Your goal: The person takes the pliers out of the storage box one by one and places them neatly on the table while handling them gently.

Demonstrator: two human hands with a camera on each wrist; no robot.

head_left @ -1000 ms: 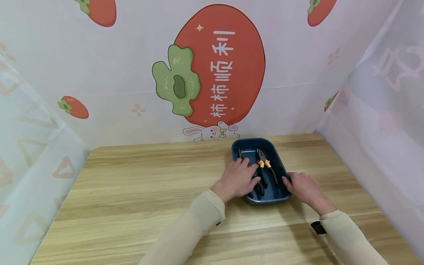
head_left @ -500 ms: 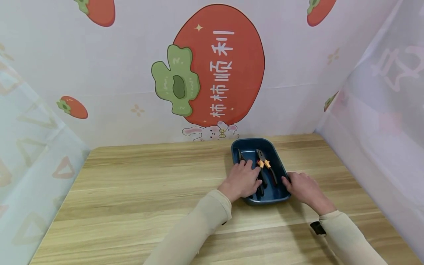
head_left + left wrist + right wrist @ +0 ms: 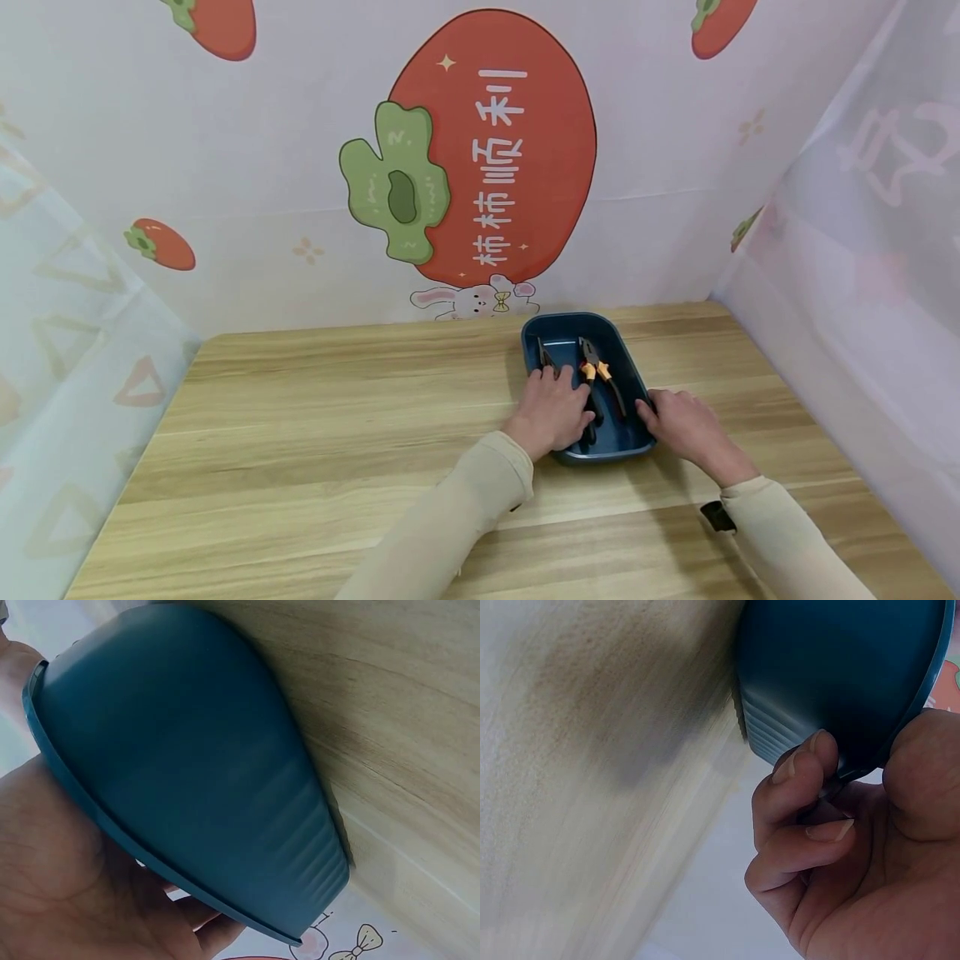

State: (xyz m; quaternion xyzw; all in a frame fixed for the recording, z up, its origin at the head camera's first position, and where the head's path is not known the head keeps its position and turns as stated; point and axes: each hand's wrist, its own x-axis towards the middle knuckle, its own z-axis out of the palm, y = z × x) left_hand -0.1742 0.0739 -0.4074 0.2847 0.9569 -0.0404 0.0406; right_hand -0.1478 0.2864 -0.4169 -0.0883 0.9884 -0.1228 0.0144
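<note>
A dark blue tray (image 3: 618,437) with a raised rim stands on the table. Inside lie pliers (image 3: 589,354) with black and orange handles, towards the right. A second pair of pliers (image 3: 545,354) lies along the left side, its handles partly covered by my left hand (image 3: 550,408). That hand reaches over the left rim with fingers pointing down into the tray; whether they grip the pliers is hidden. My right hand (image 3: 686,425) holds the tray's right rim near its front corner. Its curled fingers (image 3: 795,776) show against the tray's outer wall in the right wrist view.
The wooden table (image 3: 315,433) extends widely left of the tray. A white printed cloth (image 3: 285,150) with a large red persimmon hangs behind the table's back edge. More pale cloth (image 3: 862,275) hangs along the right side.
My left hand has shifted slightly right and covers more of the left pliers' handles, its thumb now closer to the fingers. The right hand and the tray stay in place.
</note>
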